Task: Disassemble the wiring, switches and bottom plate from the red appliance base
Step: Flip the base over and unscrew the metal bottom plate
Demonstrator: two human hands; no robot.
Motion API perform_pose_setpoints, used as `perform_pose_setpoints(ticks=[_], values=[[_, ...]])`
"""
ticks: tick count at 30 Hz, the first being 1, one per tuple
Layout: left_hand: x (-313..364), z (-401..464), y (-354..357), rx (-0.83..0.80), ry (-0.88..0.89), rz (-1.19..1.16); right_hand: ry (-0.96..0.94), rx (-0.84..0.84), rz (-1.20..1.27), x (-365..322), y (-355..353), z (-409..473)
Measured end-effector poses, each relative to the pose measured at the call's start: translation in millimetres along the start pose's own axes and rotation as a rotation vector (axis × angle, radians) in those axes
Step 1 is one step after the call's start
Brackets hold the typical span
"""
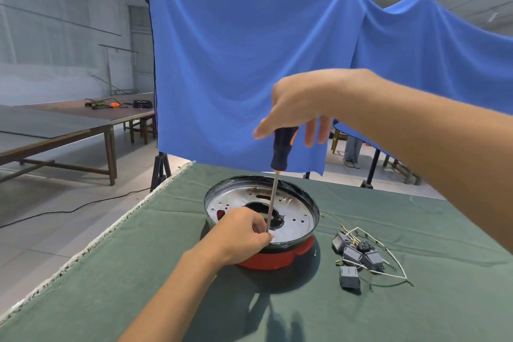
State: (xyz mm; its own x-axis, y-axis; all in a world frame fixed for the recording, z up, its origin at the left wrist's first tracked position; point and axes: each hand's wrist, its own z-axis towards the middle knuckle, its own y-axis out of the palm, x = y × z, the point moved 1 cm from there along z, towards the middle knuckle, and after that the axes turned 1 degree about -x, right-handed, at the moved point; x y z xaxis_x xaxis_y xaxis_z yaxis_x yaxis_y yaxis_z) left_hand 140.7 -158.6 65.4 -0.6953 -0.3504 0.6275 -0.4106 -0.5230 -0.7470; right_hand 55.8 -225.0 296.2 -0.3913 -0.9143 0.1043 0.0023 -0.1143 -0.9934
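1. Red appliance base (273, 259) sits upside down at lower centre of frame on the green-covered worktop (116, 280).
2. Shiny bottom plate (298, 219), with holes and a dark centre opening, still seated in the base's black rim.
3. Right hand (298, 108), centre frame, grips the top of the screwdriver (281, 150) handle (black and orange); thumb on left side, a couple of fingers hang loose on the right.
4. Screwdriver shaft runs nearly upright, tip down at the plate near its front edge; exact contact spot hidden by the fingers.
5. Left hand (244, 233), lower centre, rests on the base's near-left rim, fingertips pinched together around the shaft's lower end.
6. Grey switches (351, 264) with loose white wiring (388, 254) lie in a heap on the worktop, just right of the base, apart from it.
7. Blue cloth (236, 69) hangs behind the worktop; brown tables (83, 125) at left of frame.
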Motion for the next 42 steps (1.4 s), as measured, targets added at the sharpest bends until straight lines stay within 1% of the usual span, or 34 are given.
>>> perform_pose_setpoints(ticks=[2, 3, 4, 7, 9, 10, 12, 14, 15, 16, 19, 21, 22, 23, 24, 25, 26, 30, 31, 33, 36, 37, 38, 41, 42], values=[[0, 0, 0, 0.004, 0.005, 0.001, 0.027, 0.171, -0.12, 1, 7, 3], [-1, 0, 0, 0.004, 0.007, 0.004, 0.012, 0.206, -0.114, 0, 9, 4], [-1, 0, 0, 0.004, 0.008, 0.008, -0.015, 0.185, -0.068, 0, 8, 7], [-1, 0, 1, 0.014, 0.014, 0.024, -0.096, 0.031, 0.089, -4, -2, 2], [-1, 1, 0, 0.021, 0.022, 0.043, -0.142, 0.011, 0.168, -6, -6, 1], [-1, 2, 0, 0.021, 0.028, 0.046, -0.136, 0.006, 0.157, -7, -4, 0], [-1, 2, 0, 0.021, 0.031, 0.042, -0.079, 0.03, 0.05, -10, 2, 1], [-1, 1, 0, 0.02, 0.03, 0.035, -0.007, 0.158, -0.061, -11, 7, 2], [-1, 2, 0, 0.018, 0.029, 0.035, -0.031, 0.209, -0.078, -11, 8, 4], [-2, 2, 0, 0.016, 0.03, 0.038, -0.065, 0.207, -0.061, -13, 8, 6], [-3, 3, 0, 0.018, 0.026, 0.039, -0.144, 0.048, 0.108, -19, 0, 0], [-3, 3, 1, 0.008, 0.018, 0.035, -0.156, 0.016, 0.118, -21, -1, -3], [-3, 3, 1, 0.008, 0.015, 0.035, -0.129, 0.035, 0.072, -21, 2, -4], [-4, 3, 1, 0.008, 0.014, 0.037, -0.07, 0.091, -0.006, -19, 6, -3], [-3, 3, 1, 0.009, 0.016, 0.039, -0.015, 0.187, -0.105, -17, 11, -2], [-3, 2, 1, 0.011, 0.018, 0.037, -0.003, 0.274, -0.185, -16, 14, 0], [-3, 2, 1, 0.012, 0.018, 0.033, -0.032, 0.317, -0.199, -16, 16, 0], [-2, 1, 2, 0.017, 0.01, 0.039, -0.105, 0.083, 0.064, -15, 3, -7], [-2, 1, 2, 0.015, 0.008, 0.044, -0.108, 0.073, 0.065, -15, 3, -8], [-2, 1, 1, 0.015, 0.007, 0.042, -0.093, 0.149, -0.007, -14, 9, -4], [-1, 0, 1, 0.008, 0.011, 0.038, -0.038, 0.382, -0.064, -10, 19, 2], [-1, 0, 1, 0.007, 0.01, 0.039, -0.056, 0.395, -0.059, -10, 20, 2], [-1, 0, 1, 0.008, 0.01, 0.04, -0.071, 0.369, -0.035, -9, 18, 2], [0, 1, 2, 0.016, -0.001, 0.042, -0.096, 0.179, 0.159, -9, 10, -3], [0, 2, 2, 0.013, -0.006, 0.045, -0.108, 0.144, 0.189, -9, 9, -4]])
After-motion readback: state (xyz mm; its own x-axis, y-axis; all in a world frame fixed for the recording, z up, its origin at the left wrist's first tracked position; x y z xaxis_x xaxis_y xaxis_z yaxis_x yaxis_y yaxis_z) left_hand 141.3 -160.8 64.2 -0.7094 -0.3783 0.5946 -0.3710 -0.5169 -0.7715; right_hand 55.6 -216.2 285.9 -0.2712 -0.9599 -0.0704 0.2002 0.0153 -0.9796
